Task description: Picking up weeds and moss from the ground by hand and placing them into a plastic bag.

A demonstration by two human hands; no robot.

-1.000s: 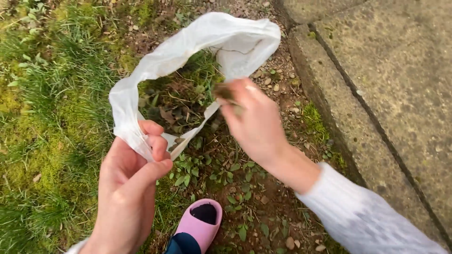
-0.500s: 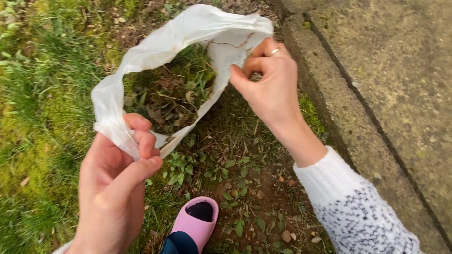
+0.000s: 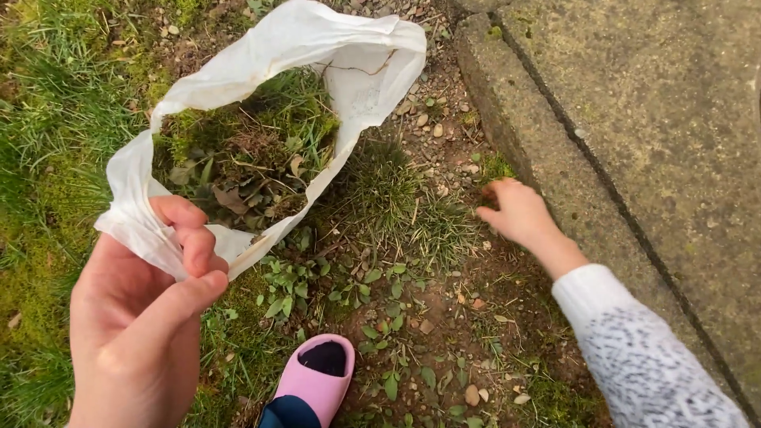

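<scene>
Concrete kerb [image 3: 634, 135] borders weedy soil. White plastic bag [image 3: 238, 71], holding pulled weeds [image 3: 246, 158], hangs pinched in the left hand [image 3: 151, 317]. The right hand [image 3: 515, 210], having left the bag mouth, reaches loosely curled and empty toward a grass tuft [image 3: 495, 168] beside the kerb.

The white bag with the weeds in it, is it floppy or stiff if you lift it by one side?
Probably floppy: the white bag has a thin, wrinkled rim that sags where the left hand pinches it. It likely feels light, since only loose weeds and dry leaves sit inside. It may spill if tilted, as its mouth gapes wide.
</scene>
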